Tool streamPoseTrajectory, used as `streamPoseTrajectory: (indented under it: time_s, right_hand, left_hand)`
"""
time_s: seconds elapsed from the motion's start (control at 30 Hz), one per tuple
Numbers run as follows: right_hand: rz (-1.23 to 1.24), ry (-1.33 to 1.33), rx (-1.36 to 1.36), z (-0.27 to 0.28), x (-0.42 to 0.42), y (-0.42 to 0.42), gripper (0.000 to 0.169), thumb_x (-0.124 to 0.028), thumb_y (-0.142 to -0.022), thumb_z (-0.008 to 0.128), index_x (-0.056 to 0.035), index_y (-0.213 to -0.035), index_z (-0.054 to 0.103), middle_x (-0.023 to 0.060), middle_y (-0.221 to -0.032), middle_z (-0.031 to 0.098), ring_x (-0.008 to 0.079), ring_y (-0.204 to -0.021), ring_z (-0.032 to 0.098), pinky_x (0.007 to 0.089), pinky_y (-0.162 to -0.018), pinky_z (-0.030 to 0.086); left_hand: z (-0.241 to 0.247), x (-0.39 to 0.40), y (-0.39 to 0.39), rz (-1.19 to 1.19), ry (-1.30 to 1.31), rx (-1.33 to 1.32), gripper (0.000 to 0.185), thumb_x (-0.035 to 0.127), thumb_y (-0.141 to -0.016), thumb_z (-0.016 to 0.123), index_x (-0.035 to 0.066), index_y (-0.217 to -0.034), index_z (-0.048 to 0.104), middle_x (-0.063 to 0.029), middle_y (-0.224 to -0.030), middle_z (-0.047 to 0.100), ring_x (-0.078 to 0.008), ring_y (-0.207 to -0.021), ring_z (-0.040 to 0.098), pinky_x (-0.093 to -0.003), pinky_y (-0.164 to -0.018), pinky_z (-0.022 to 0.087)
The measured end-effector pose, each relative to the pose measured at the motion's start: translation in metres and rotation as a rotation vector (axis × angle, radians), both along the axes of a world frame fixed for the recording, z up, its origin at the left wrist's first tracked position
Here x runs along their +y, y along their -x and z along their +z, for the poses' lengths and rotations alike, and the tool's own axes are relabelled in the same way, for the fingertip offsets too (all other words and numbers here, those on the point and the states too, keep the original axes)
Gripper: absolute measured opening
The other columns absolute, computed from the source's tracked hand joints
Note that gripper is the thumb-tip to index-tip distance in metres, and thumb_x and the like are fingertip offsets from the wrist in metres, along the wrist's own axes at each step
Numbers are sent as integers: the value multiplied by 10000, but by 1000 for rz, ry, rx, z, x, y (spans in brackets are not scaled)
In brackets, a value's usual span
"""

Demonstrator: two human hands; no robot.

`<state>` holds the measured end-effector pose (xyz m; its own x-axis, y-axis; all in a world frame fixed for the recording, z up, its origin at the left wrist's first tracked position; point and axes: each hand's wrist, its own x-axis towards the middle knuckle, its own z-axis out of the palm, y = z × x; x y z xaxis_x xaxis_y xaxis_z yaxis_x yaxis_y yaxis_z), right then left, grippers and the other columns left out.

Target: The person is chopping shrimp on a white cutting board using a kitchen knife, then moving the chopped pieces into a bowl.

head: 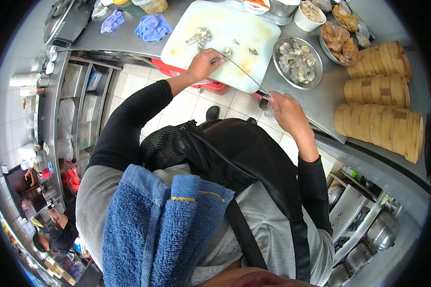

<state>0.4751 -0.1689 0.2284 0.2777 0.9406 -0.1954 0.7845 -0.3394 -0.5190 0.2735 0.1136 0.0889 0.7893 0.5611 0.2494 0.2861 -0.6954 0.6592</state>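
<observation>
My right hand (286, 112) grips the handle of a thin knife (248, 74), whose blade reaches left across the front of a white cutting board (251, 30). At the board's front edge, my left hand (203, 65) pinches a small grey shrimp (217, 60) in its fingertips, close to the knife's tip. Just behind those fingers lies a small heap of raw shrimp (200, 37). Dark scraps (253, 51) are scattered farther right on the board. To the board's right, a round steel bowl (319, 73) holds many more grey shrimp.
Bamboo steamers (379, 127) stand in rows at the right. Behind the shrimp bowl are bagged brown food (336, 37) and a white tub (309, 21). Blue cloths (153, 27) lie left of the board; a red container (215, 88) sits beneath it. Another person (59, 229) is at lower left.
</observation>
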Motion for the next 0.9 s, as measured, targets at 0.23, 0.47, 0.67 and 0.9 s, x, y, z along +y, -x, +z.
streamPoseTrajectory:
  time_s: [0.23, 0.47, 0.67, 0.9]
  right_hand:
    - [-154, -55, 104, -7, -10, -3, 310, -253, -1059, 536, -64, -1254, 686, 256, -939, 681, 458, -938, 662, 522, -831, 515]
    - [-193, -29, 254, -26, -35, 9, 337, -277, -1069, 542, -60, -1292, 671, 250, -982, 709, 433, -942, 687, 453, -856, 526]
    - [-209, -6, 253, -29, -37, 20, 312, -270, -1058, 548, -74, -1255, 690, 257, -972, 708, 474, -969, 660, 523, -854, 513]
    - [-242, -102, 232, -28, -38, 18, 307, -264, -1049, 560, -79, -1251, 698, 270, -972, 700, 475, -957, 663, 519, -833, 517]
  left_hand:
    - [5, 3, -15, 131, 11, 146, 260, 242, -868, 807, 33, -1015, 758, -116, -934, 743, -243, -836, 709, -349, -769, 564]
    - [2, 33, -9, 75, 432, 155, 281, 273, -923, 763, 18, -1040, 781, -79, -876, 762, -128, -787, 675, -294, -741, 539]
    - [7, 41, -11, 64, 462, 221, 275, 270, -933, 735, 23, -1044, 780, -72, -856, 748, -132, -779, 661, -298, -743, 526]
    - [5, 21, -6, 14, 191, 59, 230, 233, -906, 766, 47, -1041, 759, -94, -927, 740, -213, -865, 709, -353, -813, 559]
